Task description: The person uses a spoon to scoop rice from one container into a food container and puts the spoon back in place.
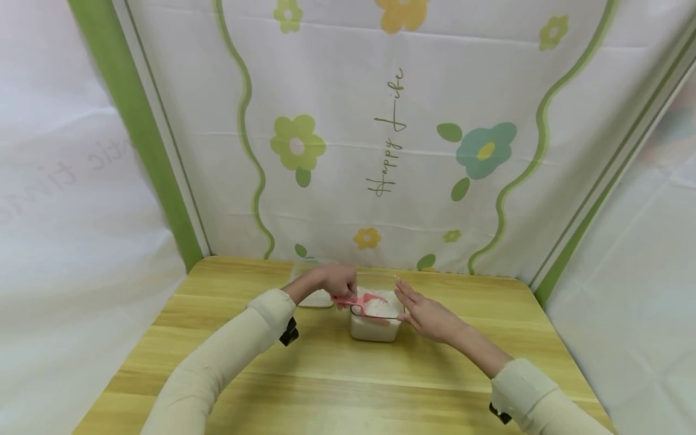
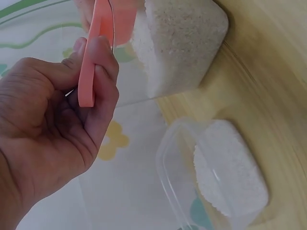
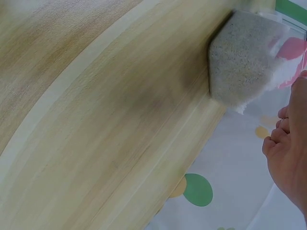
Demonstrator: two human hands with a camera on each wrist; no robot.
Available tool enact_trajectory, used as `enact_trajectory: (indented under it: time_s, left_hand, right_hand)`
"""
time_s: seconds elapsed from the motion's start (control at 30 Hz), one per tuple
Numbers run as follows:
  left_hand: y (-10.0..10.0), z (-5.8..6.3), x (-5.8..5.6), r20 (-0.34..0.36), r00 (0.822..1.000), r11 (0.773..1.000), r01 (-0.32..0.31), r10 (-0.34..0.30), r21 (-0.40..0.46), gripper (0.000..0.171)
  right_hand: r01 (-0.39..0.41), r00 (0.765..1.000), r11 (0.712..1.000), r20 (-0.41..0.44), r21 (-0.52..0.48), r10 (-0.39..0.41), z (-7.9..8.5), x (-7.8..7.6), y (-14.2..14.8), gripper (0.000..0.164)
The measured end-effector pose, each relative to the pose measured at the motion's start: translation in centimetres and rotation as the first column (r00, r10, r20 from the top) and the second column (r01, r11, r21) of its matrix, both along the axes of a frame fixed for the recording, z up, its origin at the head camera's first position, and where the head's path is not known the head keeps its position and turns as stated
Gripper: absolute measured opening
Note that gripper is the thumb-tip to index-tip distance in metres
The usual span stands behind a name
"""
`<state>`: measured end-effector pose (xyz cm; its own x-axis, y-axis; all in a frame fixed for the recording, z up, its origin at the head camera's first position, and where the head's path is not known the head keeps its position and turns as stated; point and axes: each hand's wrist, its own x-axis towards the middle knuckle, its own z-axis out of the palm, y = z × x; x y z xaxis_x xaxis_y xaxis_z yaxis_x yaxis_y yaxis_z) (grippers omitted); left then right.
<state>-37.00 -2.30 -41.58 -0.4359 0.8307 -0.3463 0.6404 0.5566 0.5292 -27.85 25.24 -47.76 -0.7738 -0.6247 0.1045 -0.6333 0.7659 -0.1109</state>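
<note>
My left hand (image 1: 339, 281) grips the handle of a pink scoop (image 2: 87, 79), fingers curled round it and thumb pressed against it. The scoop's head lies in the white rice inside a clear square container (image 1: 374, 332). Against the right side of that container rests my right hand (image 1: 432, 317), its fingers fairly straight along the rim. In the right wrist view the container (image 3: 242, 57) shows grains through its wall. Behind the left hand stands a second clear container (image 2: 230, 167), with a lower layer of rice in it.
Both containers stand near the back edge of a wooden table (image 1: 348, 386). A white curtain (image 1: 337, 145) printed with flowers hangs right behind it. White side curtains (image 1: 647, 290) close in the left and right.
</note>
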Motion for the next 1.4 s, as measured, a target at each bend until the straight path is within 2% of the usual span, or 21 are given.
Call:
enact_trajectory:
  time_s: [0.13,0.23,0.47,0.57,0.67,0.87,1.03,1.27,1.4]
  left_hand:
    - [-0.8,-0.3,0.4,0.038,0.999,0.998,-0.012,0.01,0.069,0.043]
    - [-1.4,-0.6,0.6,0.066,0.997,0.994,-0.046,0.04,0.095,0.042]
    - [-3.0,-1.4,0.9,0.069,0.993,0.98,-0.104,0.093,0.169,0.04]
    - [-3.5,-1.6,0.9,0.102,0.986,0.97,-0.15,0.132,0.193,0.038]
    - [-4.0,-1.5,1.1,0.136,0.978,0.958,-0.185,0.158,0.217,0.036]
    - [-4.6,-0.7,1.2,0.169,0.972,0.946,-0.202,0.162,0.253,0.033]
    - [-5.1,-0.4,1.2,0.23,0.954,0.933,-0.249,0.191,0.259,0.031]
    - [-6.2,0.1,1.1,0.212,0.951,0.924,-0.277,0.225,0.265,0.03]
    - [-7.0,0.4,1.1,0.241,0.941,0.913,-0.301,0.238,0.276,0.03]
  right_hand:
    - [-0.002,1.0,1.0,0.001,-0.002,0.002,0.0,0.1,0.0,0.064]
    - [-0.007,1.0,1.0,-0.01,-0.011,0.006,-0.1,0.1,0.0,0.064]
    - [-0.012,0.999,1.0,-0.042,-0.016,0.011,-0.5,0.0,0.3,0.064]
    - [-0.013,0.999,1.0,-0.038,-0.015,0.012,-0.5,0.1,0.3,0.064]
    - [-0.007,1.0,1.0,-0.019,-0.016,0.007,-0.4,0.1,0.2,0.064]
    - [-0.006,1.0,1.0,-0.005,-0.013,0.006,-0.2,0.2,0.2,0.065]
    - [-0.01,1.0,1.0,-0.015,-0.013,0.009,-0.4,0.1,0.3,0.065]
    - [-0.007,1.0,1.0,-0.009,-0.014,0.007,-0.4,0.0,0.3,0.064]
    - [-0.012,1.0,1.0,-0.017,-0.013,0.012,-0.3,-0.1,0.2,0.064]
